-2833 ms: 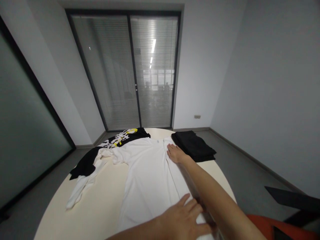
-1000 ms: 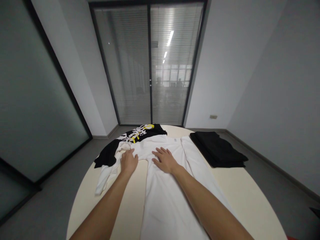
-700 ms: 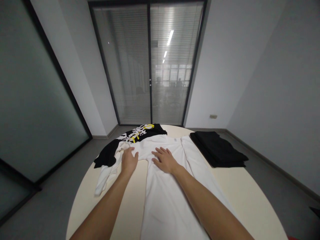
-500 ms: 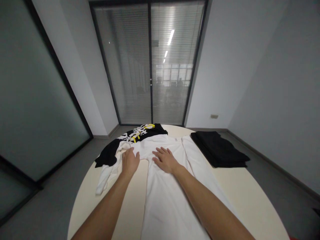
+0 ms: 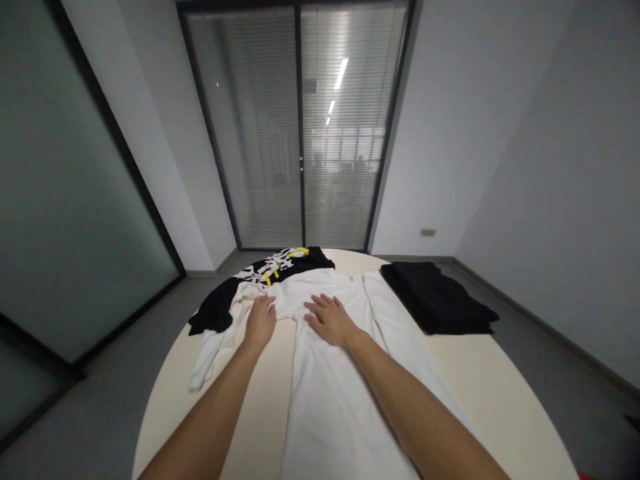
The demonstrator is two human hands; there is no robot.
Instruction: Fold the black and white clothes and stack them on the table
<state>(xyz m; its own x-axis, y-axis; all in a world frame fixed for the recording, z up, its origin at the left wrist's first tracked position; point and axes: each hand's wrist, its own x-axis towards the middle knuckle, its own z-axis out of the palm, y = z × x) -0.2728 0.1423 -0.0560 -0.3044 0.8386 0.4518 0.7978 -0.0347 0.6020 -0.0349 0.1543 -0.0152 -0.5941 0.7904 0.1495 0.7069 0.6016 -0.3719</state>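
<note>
A white long-sleeved shirt (image 5: 340,400) lies spread on the round table, its right side folded inward in a long strip. My right hand (image 5: 330,320) rests flat on the upper part of the shirt, fingers spread. Over at the left sleeve, my left hand (image 5: 261,319) is closed, thumb and fingers drawn together on the white cloth near the shoulder. Beyond my left hand the sleeve is bunched, and its cuff end trails toward the table's left edge. The fingertips of my left hand are partly hidden.
A black garment with a white and yellow print (image 5: 220,308) lies along the table's far left edge, partly under the white sleeve. Folded black cloth (image 5: 437,297) is stacked at the right. The cream table (image 5: 515,400) has a curved edge. Glass doors with blinds (image 5: 345,200) stand beyond.
The thumb of my left hand has moved in against its fingers, closing on the sleeve. My right hand stays flat in the same place on the shirt.
</note>
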